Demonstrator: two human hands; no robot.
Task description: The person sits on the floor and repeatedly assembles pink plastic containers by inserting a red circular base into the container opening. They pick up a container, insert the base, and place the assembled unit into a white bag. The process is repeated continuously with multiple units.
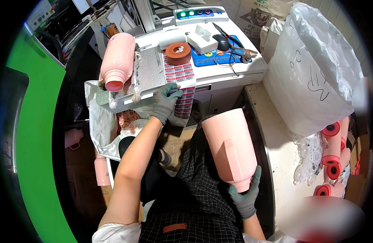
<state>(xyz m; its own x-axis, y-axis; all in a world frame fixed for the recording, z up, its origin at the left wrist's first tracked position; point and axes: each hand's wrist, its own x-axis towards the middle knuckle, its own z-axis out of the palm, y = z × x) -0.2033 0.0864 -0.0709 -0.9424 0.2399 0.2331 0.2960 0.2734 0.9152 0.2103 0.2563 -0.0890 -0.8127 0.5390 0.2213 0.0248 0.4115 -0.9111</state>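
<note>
Two gloved hands were in view, the left hand [165, 101] and the right hand [246, 195]. Two large pink bottles showed plainly: one [229, 146] in the right hand, one [117, 60] lying on the jig on the worktop [219, 73]. At least two more pink bottles stood low at the left [102, 170], partly hidden. One roll of brown tape [178, 52] sat on the worktop, with one strip of labels [182, 85], one white box [201, 39], one mouse [223, 42] and one blue mat [210, 58]. One large white sack [312, 77] stood at the right. Red-capped pink bottles [331, 156] were piled there, at least five; the exact number could not be told.
</note>
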